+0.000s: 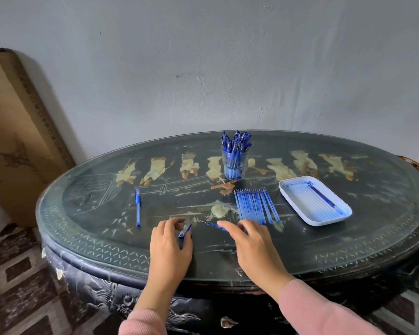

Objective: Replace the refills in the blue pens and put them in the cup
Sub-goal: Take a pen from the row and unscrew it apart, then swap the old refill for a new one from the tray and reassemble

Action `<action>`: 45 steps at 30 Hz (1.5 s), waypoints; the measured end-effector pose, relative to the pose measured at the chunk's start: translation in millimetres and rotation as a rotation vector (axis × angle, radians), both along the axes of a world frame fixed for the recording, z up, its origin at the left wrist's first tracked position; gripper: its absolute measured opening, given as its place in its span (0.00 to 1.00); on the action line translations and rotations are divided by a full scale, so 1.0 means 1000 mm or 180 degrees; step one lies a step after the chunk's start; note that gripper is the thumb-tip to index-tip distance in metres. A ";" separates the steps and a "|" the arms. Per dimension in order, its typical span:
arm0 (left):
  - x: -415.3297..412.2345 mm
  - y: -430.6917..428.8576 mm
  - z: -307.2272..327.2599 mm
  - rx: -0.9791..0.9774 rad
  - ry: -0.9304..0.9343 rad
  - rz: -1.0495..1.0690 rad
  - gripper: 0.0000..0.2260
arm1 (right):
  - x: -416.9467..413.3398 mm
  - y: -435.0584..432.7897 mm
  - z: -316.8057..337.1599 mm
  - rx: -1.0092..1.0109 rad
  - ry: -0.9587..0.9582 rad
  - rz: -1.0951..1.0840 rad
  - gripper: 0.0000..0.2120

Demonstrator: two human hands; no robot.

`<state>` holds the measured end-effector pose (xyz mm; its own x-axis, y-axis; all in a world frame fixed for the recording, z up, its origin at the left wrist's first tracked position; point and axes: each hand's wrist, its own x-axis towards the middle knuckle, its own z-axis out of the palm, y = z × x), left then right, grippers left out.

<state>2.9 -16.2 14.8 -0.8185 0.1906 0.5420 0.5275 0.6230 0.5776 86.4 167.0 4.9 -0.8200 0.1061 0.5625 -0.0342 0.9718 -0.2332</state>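
Oval dark lacquered tabletop (324,250), inlaid with pale figures, set against a grey wall (203,56). Item: clear cup (235,169), upright at the far centre, packed with capped blue pens (236,142) standing caps up. Item: row of blue refills (257,206), laid side by side with tips pointing away, in front of the cup and slightly to its right. Item: white tray (324,223), right of the refills and apart from them, holding pale refills and one darker blue one along its right side. Item: single capped blue pen (138,206), lying alone on the left of the tabletop, well apart from the cup. Left hand (171,243): near the front edge, fingers curled, thumb and fingers pinching a short blue pen piece (185,231) that tilts upward to the right. Right hand (254,247): beside the near end of the refill row, fingers stretched forward and relaxed, not closed on anything. Item: thin blue pen part (213,224), lying on the tabletop between the two hands, its right end running under the right index finger; contact cannot be told. Both wrists wear pink sleeves (324,310). Cardboard box (17,131) leans against the wall at left; patterned floor (17,286) below.
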 end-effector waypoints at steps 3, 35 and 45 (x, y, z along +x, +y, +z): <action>0.014 0.006 0.001 0.0482 -0.0133 -0.0125 0.14 | -0.003 0.001 0.009 -0.0256 0.0359 -0.0004 0.27; 0.037 0.034 0.017 0.1407 -0.1710 -0.1075 0.08 | -0.027 -0.006 0.121 -0.3461 -0.0235 0.0182 0.03; 0.036 0.032 0.013 0.1766 -0.1668 -0.0956 0.08 | -0.061 0.041 0.186 -0.3662 0.0659 0.0072 0.10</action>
